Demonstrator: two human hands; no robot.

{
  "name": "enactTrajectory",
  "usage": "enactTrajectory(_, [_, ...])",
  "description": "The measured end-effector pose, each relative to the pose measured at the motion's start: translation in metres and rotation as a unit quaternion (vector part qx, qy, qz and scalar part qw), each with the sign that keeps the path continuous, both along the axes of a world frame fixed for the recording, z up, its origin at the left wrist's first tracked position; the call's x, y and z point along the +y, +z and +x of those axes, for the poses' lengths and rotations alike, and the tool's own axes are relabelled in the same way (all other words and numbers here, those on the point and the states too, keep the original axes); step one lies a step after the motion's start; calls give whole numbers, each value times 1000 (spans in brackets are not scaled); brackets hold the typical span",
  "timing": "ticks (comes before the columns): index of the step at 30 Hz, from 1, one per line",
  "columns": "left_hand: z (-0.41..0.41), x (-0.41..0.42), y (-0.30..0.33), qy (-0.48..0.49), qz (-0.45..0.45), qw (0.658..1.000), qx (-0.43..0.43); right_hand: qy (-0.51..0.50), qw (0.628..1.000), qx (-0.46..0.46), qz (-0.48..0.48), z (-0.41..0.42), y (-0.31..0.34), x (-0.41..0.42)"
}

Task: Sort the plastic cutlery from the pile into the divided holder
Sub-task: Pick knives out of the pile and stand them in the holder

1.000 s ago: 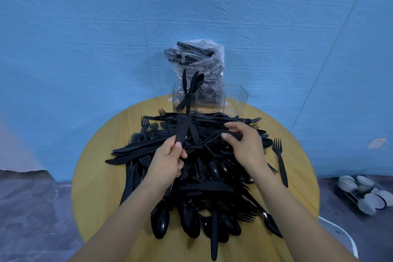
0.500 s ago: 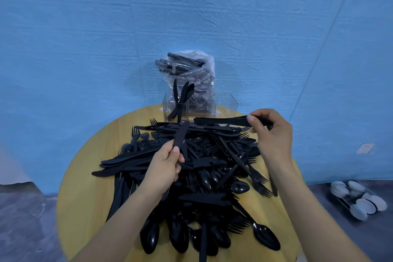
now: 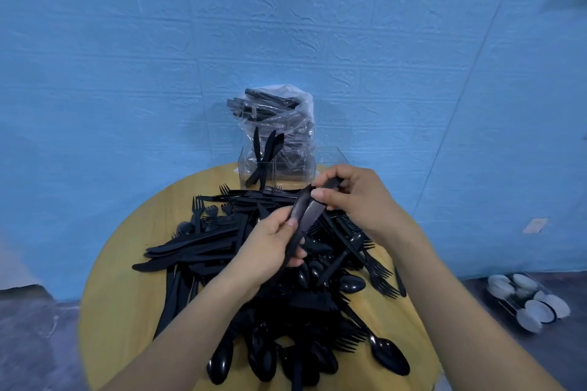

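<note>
Against a blue wall, on the round yellow table [image 3: 108, 295], both hands pinch black knives above the pile [image 3: 270, 263]: left hand [image 3: 270, 251] and right hand [image 3: 359, 200] gather matching pieces, likely for the clear divided holder [image 3: 286, 168] behind.

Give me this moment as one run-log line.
left hand: grips knife | right hand: grips second knife | holder: few knives, left compartment | pile: large

Both hands, left [image 3: 270, 247] and right [image 3: 355, 200], grip black knives [image 3: 306, 216] above the cutlery pile [image 3: 254, 263].
</note>
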State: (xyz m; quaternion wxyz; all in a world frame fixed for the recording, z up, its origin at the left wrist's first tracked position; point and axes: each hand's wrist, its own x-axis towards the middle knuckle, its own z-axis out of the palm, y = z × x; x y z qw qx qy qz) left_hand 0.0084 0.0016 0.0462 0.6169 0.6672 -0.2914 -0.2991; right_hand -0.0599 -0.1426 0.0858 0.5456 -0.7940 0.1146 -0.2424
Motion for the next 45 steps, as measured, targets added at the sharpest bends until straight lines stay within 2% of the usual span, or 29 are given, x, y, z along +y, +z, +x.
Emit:
enactTrajectory(5, [-3,1,5,-1,-31,998,49,-66,997,-10,-24,8,-8,5])
enactTrajectory(12, [-3,-5,7,-6,-36,998,56,-159,986,-42,-3,13,-15,15])
enactTrajectory(15, [-2,-4,6,-5,-29,999,29,-181,982,-59,7,18,-22,21])
enactTrajectory(19, [1,-5,-1,-18,2,998,-58,-213,974,-81,-11,27,-29,28])
enactTrajectory(21, [4,-5,-5,-20,9,997,-74,-208,974,-85,-31,30,-33,31])
enactTrajectory(24, [11,-2,-7,-16,-14,999,-41,-182,979,-78,-50,32,-33,32])
enactTrajectory(26, [19,0,-4,-9,-37,999,-16,-163,983,-77,-11,33,-31,28])
enactTrajectory(28, [28,0,1,-11,-47,999,-7,-134,990,-40,32,37,-27,21])
enactTrajectory(32, [48,-2,9,-58,-42,997,-3,2,992,28,121,56,-13,17])
enactTrajectory(36, [76,-6,20,-88,-47,995,31,22,985,54,163,77,9,13])
enactTrajectory(39, [96,-10,28,-113,-52,991,50,47,968,34,242,95,22,12])
enactTrajectory(43, [120,-23,40,-74,4,997,-20,9,961,12,275,124,29,9])
enactTrajectory(45, [134,-31,45,-35,20,994,-106,-32,966,-4,256,140,32,1])
